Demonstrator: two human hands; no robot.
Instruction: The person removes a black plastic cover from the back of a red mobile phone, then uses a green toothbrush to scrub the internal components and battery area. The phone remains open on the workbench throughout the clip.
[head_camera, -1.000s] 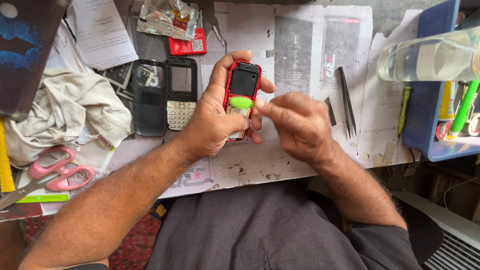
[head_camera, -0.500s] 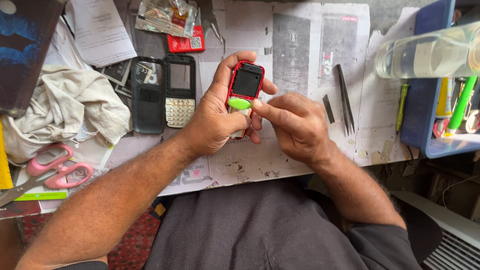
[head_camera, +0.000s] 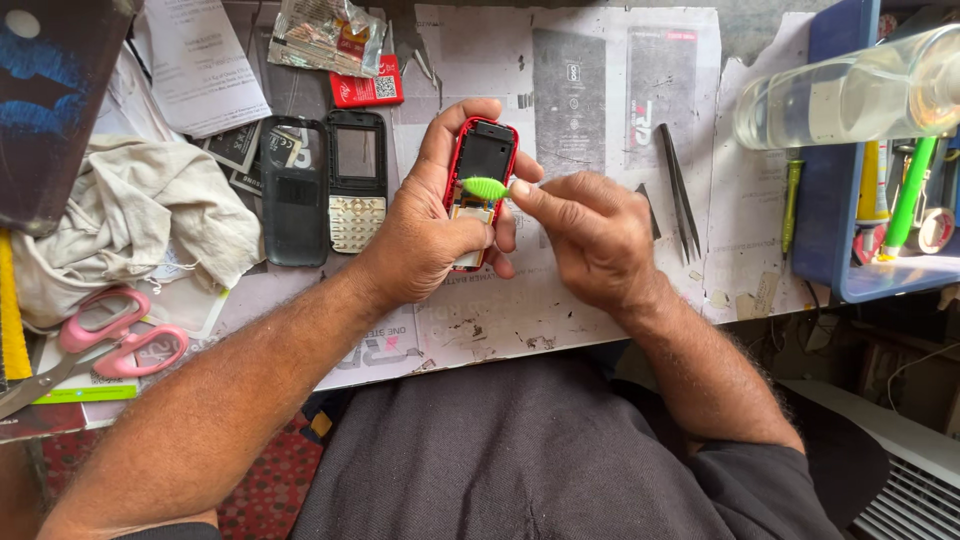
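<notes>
Head camera looked down on the left hand (head_camera: 425, 240) wrapped around a red mobile phone (head_camera: 480, 175), held above the paper-covered bench (head_camera: 600, 70). Right hand (head_camera: 595, 240) pinched a green-handled tool (head_camera: 485, 187) against the phone's open middle, fingers curled, wrist bent inward. Working it well probably meant a steady grip and light, square pressure. Tweezers (head_camera: 680, 190) lay just right; two black phone shells (head_camera: 325, 185) sat left.

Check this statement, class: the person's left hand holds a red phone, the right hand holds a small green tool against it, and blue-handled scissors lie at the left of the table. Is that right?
One detail is wrong. The head view shows the scissors have pink handles, not blue. The rest stands: the left hand holds the red phone, and the right hand holds the small green tool against it.
</notes>
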